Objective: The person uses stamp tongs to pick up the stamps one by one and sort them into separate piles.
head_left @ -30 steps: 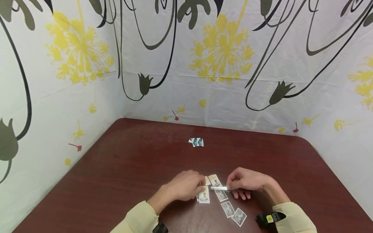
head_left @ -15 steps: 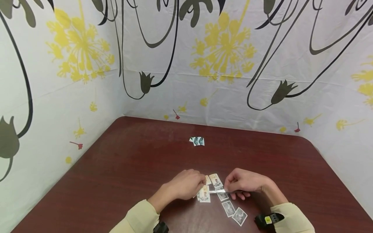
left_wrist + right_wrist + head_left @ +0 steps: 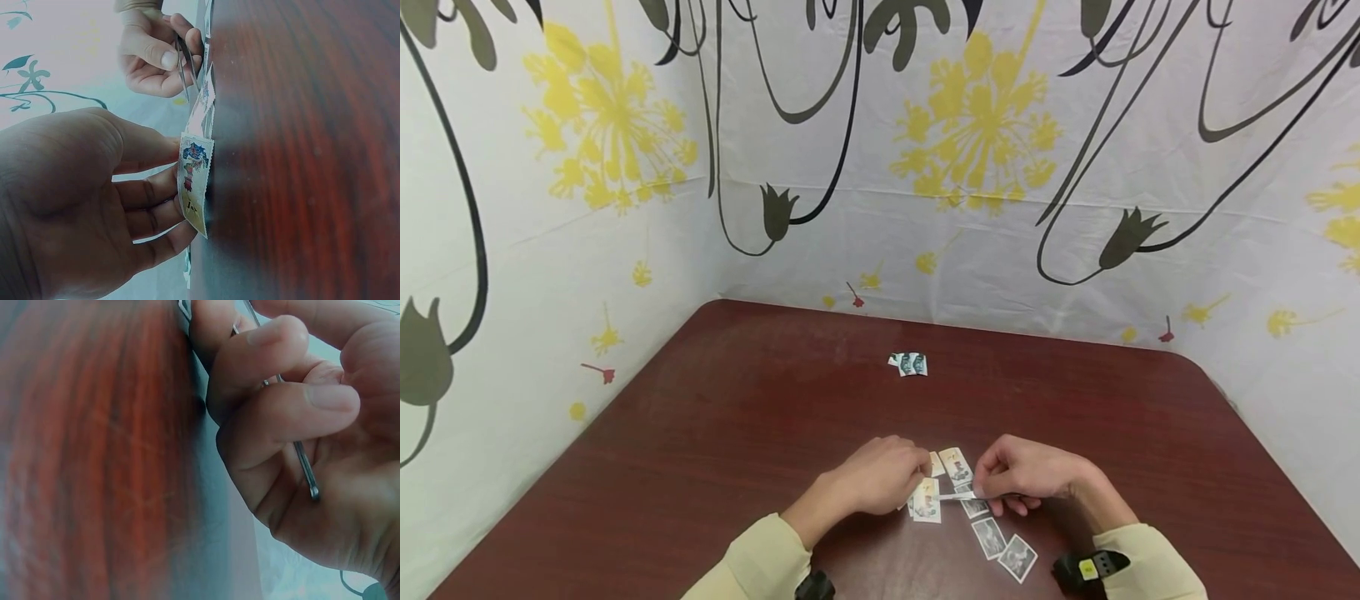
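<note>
My left hand [image 3: 880, 475] is at the left side of a small group of postage stamps, its thumb and fingertips pinching the edge of a perforated, pale yellow stamp [image 3: 195, 181]. A second stamp [image 3: 201, 106] appears behind it in the left wrist view. From the right, my right hand [image 3: 1033, 471] holds metal tweezers [image 3: 958, 496] between thumb and fingers, tips pointing left. In the head view the tips reach the right edge of the yellowish stamp [image 3: 927, 504]; in the left wrist view the tweezers' arms [image 3: 187, 65] are slightly apart. The tweezers' rear end [image 3: 306, 472] lies across the right palm.
More stamps form a slanting row: a yellowish one [image 3: 956, 465], a grey one [image 3: 988, 537], and another grey stamp [image 3: 1018, 557] nearest me. Farther back on the dark red table [image 3: 760, 400] lies a small group of bluish-green stamps [image 3: 913, 364]. Patterned white cloth [image 3: 850, 250] surrounds the table.
My right hand has shifted slightly left, and the tweezers' tips have come a little nearer to me, down to the yellowish stamp's side. My left hand stays almost still.
</note>
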{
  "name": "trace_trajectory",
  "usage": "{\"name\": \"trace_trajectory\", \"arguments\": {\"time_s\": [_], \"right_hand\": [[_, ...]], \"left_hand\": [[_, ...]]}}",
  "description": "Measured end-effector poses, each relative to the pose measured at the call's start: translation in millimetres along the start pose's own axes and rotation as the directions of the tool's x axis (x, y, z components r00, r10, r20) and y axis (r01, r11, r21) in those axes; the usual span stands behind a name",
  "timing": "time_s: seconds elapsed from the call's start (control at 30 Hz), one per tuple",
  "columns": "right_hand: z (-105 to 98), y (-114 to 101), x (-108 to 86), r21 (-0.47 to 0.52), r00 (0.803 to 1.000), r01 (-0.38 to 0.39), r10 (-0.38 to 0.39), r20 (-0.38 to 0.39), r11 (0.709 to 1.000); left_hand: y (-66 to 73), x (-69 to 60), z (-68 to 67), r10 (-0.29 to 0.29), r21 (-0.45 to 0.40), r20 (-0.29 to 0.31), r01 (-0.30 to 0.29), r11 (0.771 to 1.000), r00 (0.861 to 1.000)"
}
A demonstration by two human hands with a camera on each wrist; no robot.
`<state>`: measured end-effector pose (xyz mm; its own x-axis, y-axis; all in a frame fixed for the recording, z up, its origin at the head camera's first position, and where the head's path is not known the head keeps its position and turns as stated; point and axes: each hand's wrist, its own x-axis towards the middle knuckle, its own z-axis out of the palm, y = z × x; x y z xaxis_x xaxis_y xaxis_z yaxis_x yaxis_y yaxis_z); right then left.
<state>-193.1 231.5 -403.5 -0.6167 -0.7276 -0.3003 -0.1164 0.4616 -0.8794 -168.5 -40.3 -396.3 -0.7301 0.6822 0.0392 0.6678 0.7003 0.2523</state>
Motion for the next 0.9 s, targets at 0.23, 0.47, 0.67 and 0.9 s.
{"name": "trace_trajectory", "arguments": {"time_s": [0.23,0.47,0.67,0.9], "right_hand": [[0.4,-1.6,1.0,-0.006,1.0,0.009,-0.009,0.001,1.0],[2.8,-1.5,1.8,-0.012,1.0,0.019,-0.019,-0.011,1.0],[4.5,-2.0,2.4,-0.011,0.999,0.028,-0.028,-0.015,1.0],[4.0,-1.8,2.1,-0.012,0.999,0.045,-0.045,-0.011,0.999]], "left_hand": [[0.3,-0.1,-1.2,0.0,0.006,-0.002,0.0,1.0,1.0],[0.5,0.3,-1.1,0.007,0.001,-0.005,-0.007,1.0,1.0],[0.4,-0.4,-0.2,0.013,-0.001,-0.008,-0.013,1.0,1.0],[0.2,-0.6,0.8,0.014,-0.002,-0.01,-0.014,1.0,1.0]]}}
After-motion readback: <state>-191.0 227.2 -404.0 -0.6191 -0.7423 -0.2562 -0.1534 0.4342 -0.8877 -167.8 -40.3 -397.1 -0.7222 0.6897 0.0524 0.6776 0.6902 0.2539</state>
